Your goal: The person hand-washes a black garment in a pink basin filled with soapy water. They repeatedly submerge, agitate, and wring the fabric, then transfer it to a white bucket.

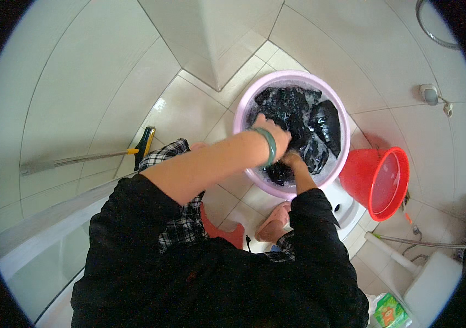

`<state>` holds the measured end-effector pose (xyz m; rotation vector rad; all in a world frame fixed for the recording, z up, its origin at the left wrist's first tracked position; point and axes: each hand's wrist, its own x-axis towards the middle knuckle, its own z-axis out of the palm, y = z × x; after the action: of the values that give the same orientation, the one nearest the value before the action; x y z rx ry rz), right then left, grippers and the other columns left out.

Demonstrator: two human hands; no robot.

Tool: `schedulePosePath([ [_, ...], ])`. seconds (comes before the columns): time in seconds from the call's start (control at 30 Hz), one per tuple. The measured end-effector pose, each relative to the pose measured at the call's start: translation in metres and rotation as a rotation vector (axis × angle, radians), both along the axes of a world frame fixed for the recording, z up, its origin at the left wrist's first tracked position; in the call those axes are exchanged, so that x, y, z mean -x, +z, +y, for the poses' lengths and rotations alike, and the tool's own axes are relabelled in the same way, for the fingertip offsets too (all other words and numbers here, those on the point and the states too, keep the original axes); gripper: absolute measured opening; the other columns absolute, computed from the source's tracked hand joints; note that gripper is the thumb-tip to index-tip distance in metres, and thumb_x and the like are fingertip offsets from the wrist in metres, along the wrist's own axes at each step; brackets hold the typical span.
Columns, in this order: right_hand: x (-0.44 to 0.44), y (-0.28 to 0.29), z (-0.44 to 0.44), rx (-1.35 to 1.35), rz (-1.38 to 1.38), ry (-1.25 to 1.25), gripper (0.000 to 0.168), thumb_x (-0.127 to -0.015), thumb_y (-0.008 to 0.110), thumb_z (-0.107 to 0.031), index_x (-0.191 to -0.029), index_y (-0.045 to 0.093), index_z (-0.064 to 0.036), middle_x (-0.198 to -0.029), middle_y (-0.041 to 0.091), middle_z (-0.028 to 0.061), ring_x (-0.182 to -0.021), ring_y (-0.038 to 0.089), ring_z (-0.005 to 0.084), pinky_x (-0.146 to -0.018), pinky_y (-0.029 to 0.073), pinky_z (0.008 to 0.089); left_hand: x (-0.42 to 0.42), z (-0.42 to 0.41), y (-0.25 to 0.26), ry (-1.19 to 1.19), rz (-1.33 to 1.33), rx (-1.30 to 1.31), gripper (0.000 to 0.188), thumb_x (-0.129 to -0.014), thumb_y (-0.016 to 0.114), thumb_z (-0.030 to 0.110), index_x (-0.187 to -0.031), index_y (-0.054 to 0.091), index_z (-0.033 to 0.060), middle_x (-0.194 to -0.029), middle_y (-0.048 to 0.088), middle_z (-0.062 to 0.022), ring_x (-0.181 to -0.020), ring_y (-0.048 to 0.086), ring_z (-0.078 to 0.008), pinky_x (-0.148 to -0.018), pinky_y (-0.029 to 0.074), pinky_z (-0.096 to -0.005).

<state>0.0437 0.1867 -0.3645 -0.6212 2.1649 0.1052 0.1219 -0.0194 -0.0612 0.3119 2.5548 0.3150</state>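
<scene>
A pink plastic basin [240,123] on the tiled floor holds soapy water and a soaked black garment [288,104]. My left hand [273,133], with a green bangle [271,147] at the wrist, rests over the cloth in the left half of the basin, knuckles up. Its fingertips are partly hidden, so its grip is unclear. My right hand [291,158] reaches in at the near side, close beside the left one. Its fingers are hidden in the dark wet cloth and under the left hand.
A red bucket [360,176] of cloudy liquid stands right of the basin, by a white squat toilet [349,209]. A floor squeegee [144,147] leans at the left. Tiled walls [216,49] form a corner behind. Pink slippers [274,217] and a red stool [226,233] are below me.
</scene>
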Motion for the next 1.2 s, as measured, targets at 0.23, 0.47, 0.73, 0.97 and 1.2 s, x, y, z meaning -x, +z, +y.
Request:
schedulePosePath([
  [0.23,-0.005,0.229,-0.009,0.841,-0.555,-1.199,0.041,-0.07,0.058,-0.014,-0.108,0.048,-0.006,-0.096,0.057,0.0103,-0.082,0.056,0.0241,-0.074,0.048,0.0381,0.052,-0.067,-0.079,0.532,0.076,-0.432,0.038,-0.078,0.051,0.018,-0.114,0.05,0.0037,-0.105,0.055,-0.0217,-0.098,0.054,-0.0325,-0.085,0.041,-0.0368],
  [0.47,-0.015,0.368,-0.041,1.35,-0.414,-1.655,0.021,-0.084,0.045,-0.021,-0.091,0.056,-0.005,-0.09,0.061,0.0104,-0.082,0.058,0.025,-0.075,0.046,0.0418,0.041,-0.055,-0.062,0.338,-0.145,-0.231,0.026,-0.074,0.044,0.009,-0.086,0.063,-0.0042,-0.085,0.062,-0.0203,-0.075,0.061,-0.0299,-0.065,0.047,-0.0388],
  [0.73,-0.024,0.46,-0.044,1.738,-0.686,-1.665,0.022,-0.085,0.043,-0.013,-0.098,0.051,0.002,-0.097,0.056,0.0179,-0.092,0.054,0.0322,-0.082,0.047,0.0443,0.041,-0.036,-0.08,0.715,-0.813,-0.848,0.049,-0.086,0.048,0.031,-0.124,0.037,0.0021,-0.125,0.042,-0.0138,-0.109,0.046,-0.0316,-0.084,0.044,-0.0495],
  [0.97,0.0,0.449,-0.022,1.762,-0.834,-1.72,0.023,-0.085,0.043,-0.014,-0.098,0.051,0.003,-0.095,0.057,0.019,-0.09,0.055,0.033,-0.077,0.049,0.0443,0.076,-0.018,-0.083,1.206,-0.849,-2.092,0.023,-0.086,0.047,0.018,-0.107,0.051,0.0098,-0.105,0.056,-0.0067,-0.103,0.05,-0.0232,-0.09,0.036,-0.049],
  [1.2,0.015,0.355,0.032,1.705,-0.675,-1.897,0.024,-0.086,0.039,-0.016,-0.096,0.053,0.0,-0.093,0.058,0.016,-0.087,0.056,0.03,-0.074,0.05,0.0429,0.074,-0.046,-0.047,1.011,-0.639,-2.06,0.011,-0.08,0.054,0.012,-0.088,0.057,0.0046,-0.085,0.061,-0.0069,-0.08,0.058,-0.0189,-0.075,0.047,-0.0358],
])
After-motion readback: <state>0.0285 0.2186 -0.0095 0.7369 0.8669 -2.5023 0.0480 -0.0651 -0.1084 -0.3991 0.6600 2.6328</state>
